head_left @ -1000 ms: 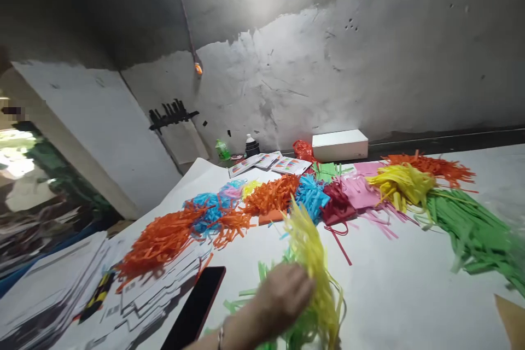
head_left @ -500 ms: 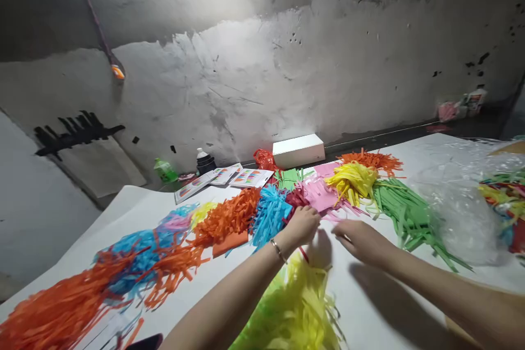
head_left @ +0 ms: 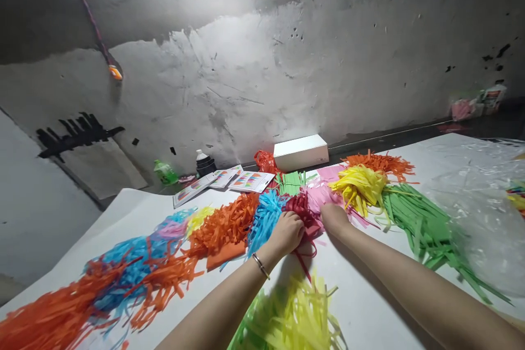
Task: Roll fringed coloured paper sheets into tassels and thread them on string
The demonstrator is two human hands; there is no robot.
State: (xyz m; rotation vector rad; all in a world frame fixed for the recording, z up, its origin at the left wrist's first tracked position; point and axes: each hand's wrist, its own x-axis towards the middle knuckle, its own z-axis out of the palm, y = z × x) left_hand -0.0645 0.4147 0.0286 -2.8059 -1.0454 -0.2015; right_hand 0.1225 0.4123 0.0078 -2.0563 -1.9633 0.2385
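Observation:
My left hand (head_left: 288,231), with a bracelet at its wrist, has its fingers curled onto a dark red fringed paper tassel (head_left: 312,228). My right hand (head_left: 334,220) reaches to the pink fringed paper (head_left: 320,197) just beside the dark red one; its fingertips are hidden. Blue fringed paper (head_left: 264,219) lies left of my left hand, with orange fringed paper (head_left: 225,224) beyond it. Right of my right hand are a yellow bundle (head_left: 361,185) and a green fringed stack (head_left: 422,216). Nearer me, between my forearms, lies yellow-green fringe (head_left: 301,311).
A white box (head_left: 301,153), a red plastic bag (head_left: 266,161) and flat printed packs (head_left: 251,181) sit along the wall side. Clear plastic wrap (head_left: 488,229) covers the right of the white tabletop (head_left: 361,290). Orange and blue strips spread across the left. A green bottle (head_left: 165,172) stands behind.
My left hand has moved slightly left and down, onto the dark red tassel. My right hand has moved forward and left to the pink paper. The view has shifted a little.

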